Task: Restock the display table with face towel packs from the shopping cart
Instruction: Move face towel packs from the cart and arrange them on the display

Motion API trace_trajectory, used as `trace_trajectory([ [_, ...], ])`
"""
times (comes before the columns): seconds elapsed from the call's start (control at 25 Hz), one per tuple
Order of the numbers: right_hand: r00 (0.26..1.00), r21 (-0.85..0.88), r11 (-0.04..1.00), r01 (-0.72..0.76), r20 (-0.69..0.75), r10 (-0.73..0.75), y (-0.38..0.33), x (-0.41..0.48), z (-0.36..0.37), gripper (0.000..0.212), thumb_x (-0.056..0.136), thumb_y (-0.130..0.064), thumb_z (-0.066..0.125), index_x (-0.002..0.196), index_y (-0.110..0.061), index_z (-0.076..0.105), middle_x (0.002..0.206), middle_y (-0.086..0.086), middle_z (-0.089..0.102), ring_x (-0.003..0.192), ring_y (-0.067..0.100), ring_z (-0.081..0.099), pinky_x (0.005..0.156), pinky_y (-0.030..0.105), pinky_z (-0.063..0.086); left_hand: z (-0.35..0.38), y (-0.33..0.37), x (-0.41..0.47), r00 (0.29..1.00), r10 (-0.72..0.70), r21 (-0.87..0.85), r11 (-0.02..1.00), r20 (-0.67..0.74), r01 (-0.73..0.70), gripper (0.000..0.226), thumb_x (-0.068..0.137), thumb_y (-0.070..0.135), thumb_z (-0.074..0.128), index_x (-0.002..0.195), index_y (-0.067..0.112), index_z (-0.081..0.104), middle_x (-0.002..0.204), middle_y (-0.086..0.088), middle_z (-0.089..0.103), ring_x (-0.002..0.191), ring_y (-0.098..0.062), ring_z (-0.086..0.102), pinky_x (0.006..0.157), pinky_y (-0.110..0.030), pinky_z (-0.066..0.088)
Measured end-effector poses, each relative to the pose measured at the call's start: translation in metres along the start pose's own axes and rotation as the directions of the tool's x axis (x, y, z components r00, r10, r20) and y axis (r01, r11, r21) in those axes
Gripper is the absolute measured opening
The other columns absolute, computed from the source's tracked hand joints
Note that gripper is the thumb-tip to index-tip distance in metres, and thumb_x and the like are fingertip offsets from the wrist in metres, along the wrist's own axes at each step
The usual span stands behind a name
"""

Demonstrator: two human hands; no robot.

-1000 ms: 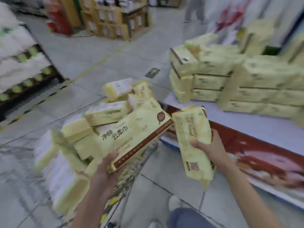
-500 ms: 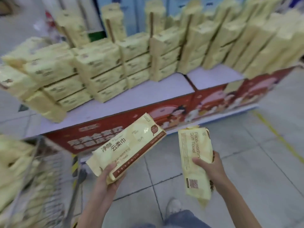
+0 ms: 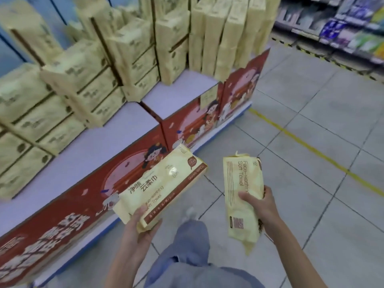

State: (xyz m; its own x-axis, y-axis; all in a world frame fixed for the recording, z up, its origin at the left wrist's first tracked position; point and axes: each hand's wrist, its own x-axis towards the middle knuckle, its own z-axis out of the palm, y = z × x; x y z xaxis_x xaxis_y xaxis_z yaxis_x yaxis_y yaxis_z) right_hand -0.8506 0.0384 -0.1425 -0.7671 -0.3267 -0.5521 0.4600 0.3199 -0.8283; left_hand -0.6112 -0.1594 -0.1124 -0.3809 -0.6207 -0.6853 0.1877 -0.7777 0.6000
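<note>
My left hand (image 3: 143,223) grips the near end of a yellow face towel pack (image 3: 164,183), which lies flat and points toward the display table (image 3: 87,150). My right hand (image 3: 257,206) holds a second yellow face towel pack (image 3: 241,183) upright by its side, over the floor. The table has a white top and a red printed front. Stacks of matching yellow packs (image 3: 87,80) fill its back half; the front strip of the top is bare. The shopping cart is out of view.
A grey tiled floor with a yellow line (image 3: 311,150) runs to the right. Store shelves with blue and green goods (image 3: 342,28) stand at the far right. My legs in blue jeans (image 3: 187,256) are below, stepping along the table's front.
The view has swung right, away from the cart, and along the table toward its right corner. Both hands keep their packs in the same grip.
</note>
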Motion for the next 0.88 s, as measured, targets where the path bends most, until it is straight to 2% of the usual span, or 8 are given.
trace_trajectory([
  [0.16,1.000,0.022,1.000,-0.005,-0.006,0.006,-0.039,0.082,0.005,0.072,0.068,-0.021,0.083,0.125,-0.018,0.039,0.110,0.001,0.061,0.093,0.020,0.065,0.062,0.030,0.053,0.054,0.005,0.060,1.000,-0.014,0.051,0.999,0.000,0.014,0.035,0.070,0.021,0.066,0.104,0.022,0.060,0.092,-0.004,0.075,0.099,-0.024,0.064,0.075,-0.040,0.057],
  [0.4,0.999,-0.027,0.999,-0.031,-0.005,0.031,-0.119,0.200,0.003,0.068,0.068,-0.023,0.082,0.121,-0.021,0.040,0.108,-0.002,0.060,0.091,0.017,0.064,0.059,0.028,0.049,0.173,0.034,0.153,1.000,-0.011,0.013,1.000,0.000,0.011,0.037,0.071,0.019,0.068,0.108,0.021,0.060,0.096,-0.005,0.075,0.093,-0.024,0.069,0.074,-0.040,0.059],
  [0.56,0.999,-0.037,0.999,-0.036,-0.007,0.036,-0.162,0.267,-0.011,0.070,0.068,-0.023,0.083,0.122,-0.019,0.039,0.108,-0.003,0.059,0.092,0.015,0.062,0.059,0.026,0.049,0.259,0.053,0.207,1.000,-0.019,-0.032,0.999,0.004,0.019,0.031,0.070,0.019,0.068,0.101,0.020,0.064,0.092,-0.003,0.075,0.085,-0.019,0.072,0.077,-0.039,0.057],
  [0.76,0.993,-0.130,0.991,-0.018,0.115,0.033,-0.221,0.370,-0.007,0.071,0.067,-0.023,0.084,0.122,-0.019,0.040,0.109,-0.004,0.060,0.093,0.013,0.062,0.060,0.025,0.049,0.336,0.046,0.266,0.994,0.009,-0.142,0.990,-0.112,-0.025,0.031,0.068,0.020,0.070,0.099,0.021,0.066,0.094,-0.001,0.075,0.090,-0.020,0.069,0.081,-0.044,0.054],
  [0.88,0.964,-0.233,0.971,0.049,0.264,0.015,-0.265,0.435,0.008,0.072,0.064,-0.024,0.086,0.118,-0.025,0.039,0.104,-0.012,0.058,0.089,0.004,0.061,0.056,0.017,0.048,0.374,0.037,0.297,0.974,0.084,-0.234,0.963,-0.209,-0.133,0.026,0.075,0.017,0.067,0.100,0.021,0.064,0.094,-0.001,0.074,0.093,-0.020,0.067,0.081,-0.039,0.056],
])
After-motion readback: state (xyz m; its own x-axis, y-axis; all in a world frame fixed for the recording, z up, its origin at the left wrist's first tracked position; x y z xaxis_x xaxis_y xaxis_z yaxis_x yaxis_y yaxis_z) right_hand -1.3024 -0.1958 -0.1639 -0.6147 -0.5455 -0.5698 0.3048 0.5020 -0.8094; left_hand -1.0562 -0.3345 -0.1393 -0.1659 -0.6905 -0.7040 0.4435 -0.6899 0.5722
